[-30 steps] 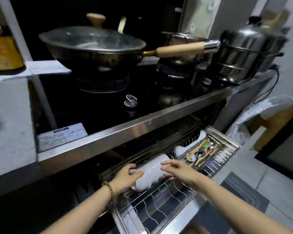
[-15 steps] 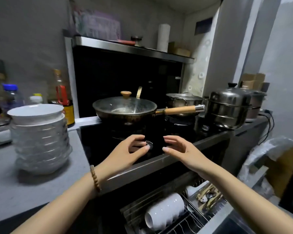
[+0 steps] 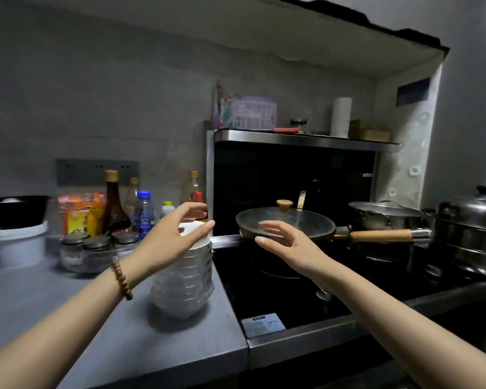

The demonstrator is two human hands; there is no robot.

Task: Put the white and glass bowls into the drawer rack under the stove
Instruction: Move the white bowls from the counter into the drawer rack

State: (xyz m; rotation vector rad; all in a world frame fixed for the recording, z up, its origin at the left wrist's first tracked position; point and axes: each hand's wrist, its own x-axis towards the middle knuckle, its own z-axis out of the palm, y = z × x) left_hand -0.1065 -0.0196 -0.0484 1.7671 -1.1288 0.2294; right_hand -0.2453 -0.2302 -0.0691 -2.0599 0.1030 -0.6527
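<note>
A stack of glass bowls stands on the grey counter just left of the stove, with a white bowl on top. My left hand hovers in front of the stack's top, fingers spread and curved, holding nothing. My right hand is in the air to the right of the stack, over the black stove top, fingers relaxed and empty. The drawer rack is out of view below the frame.
A lidded wok with a wooden handle sits on the stove, with steel pots to its right. Bottles, spice jars and a white bucket line the back of the counter.
Both hands have let go of the white bowls in the drawer rack and risen to counter height. The view has swung up and left, so the bowl stack now lies between the hands.
</note>
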